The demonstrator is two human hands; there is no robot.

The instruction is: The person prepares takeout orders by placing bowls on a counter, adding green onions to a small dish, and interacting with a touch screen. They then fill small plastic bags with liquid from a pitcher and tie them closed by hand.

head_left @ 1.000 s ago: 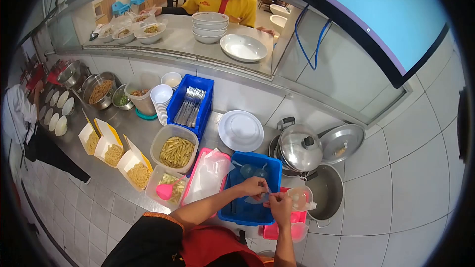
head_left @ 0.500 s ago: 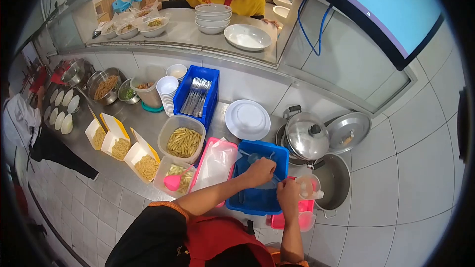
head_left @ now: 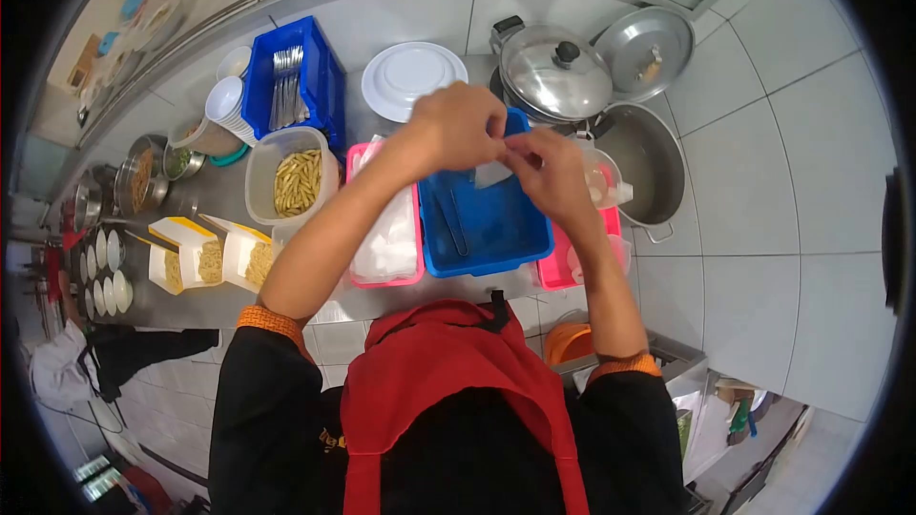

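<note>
My left hand (head_left: 456, 124) and my right hand (head_left: 555, 174) meet above the blue tray (head_left: 515, 238), fingertips pinched together. Between them hangs a small clear plastic bag (head_left: 491, 175), mostly hidden by my fingers. Metal tongs (head_left: 450, 221) lie inside the tray on its left side. Left of the tray, a pink-rimmed container (head_left: 386, 243) holds a stack of clear plastic. On the right, a pink tray (head_left: 611, 224) carries a clear plastic jug (head_left: 603, 179).
Fries fill a plastic tub (head_left: 256, 176), with open noodle boxes (head_left: 196, 229) farther left. A blue bin (head_left: 329, 95) holds cutlery. Behind are white plates (head_left: 415, 76), a lidded pot (head_left: 558, 72) and a deep pot (head_left: 658, 172).
My view has tilted down and shifted. My hands have come together and been raised out of the tray, with the plastic pinched between them.
</note>
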